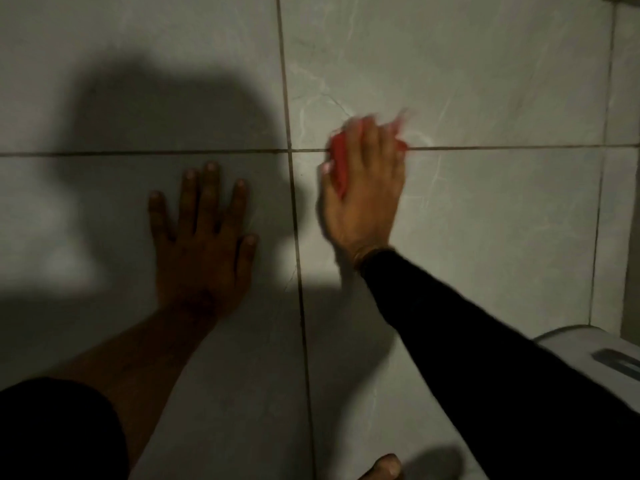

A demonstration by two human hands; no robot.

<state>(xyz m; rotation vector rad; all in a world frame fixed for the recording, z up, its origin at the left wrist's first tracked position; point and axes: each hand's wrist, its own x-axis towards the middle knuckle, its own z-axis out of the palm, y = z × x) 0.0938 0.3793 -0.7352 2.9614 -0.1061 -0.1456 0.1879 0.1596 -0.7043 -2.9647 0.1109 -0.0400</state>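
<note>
Wall-scrubbing step: right hand [363, 202] gripped red cloth [338, 161] on grout line [519, 147] of tile wall [485, 74], left hand [204, 251] pressed flat, fingers spread; next stroke probably needed firm pressure.

Pale grey tiles [485, 81] carried faint white marble veining, clearest in the upper right of the frame. Thin dark grout lines [294, 202] crossed just left of centre. A bright red cloth [339, 164], its colour smeared by blur, showed under the fingers of the right hand [363, 188] near the centre. Both sleeves were plain black: the right sleeve [467, 341] in the lower right, the left sleeve [52, 431] in the lower-left corner. A broad charcoal shadow [156, 116] turned the tiles on the left half a deeper grey and fell over the left hand [204, 244]. At the lower right edge, a white cistern lid [581, 344] bore a silver-grey button [620, 363].
</note>
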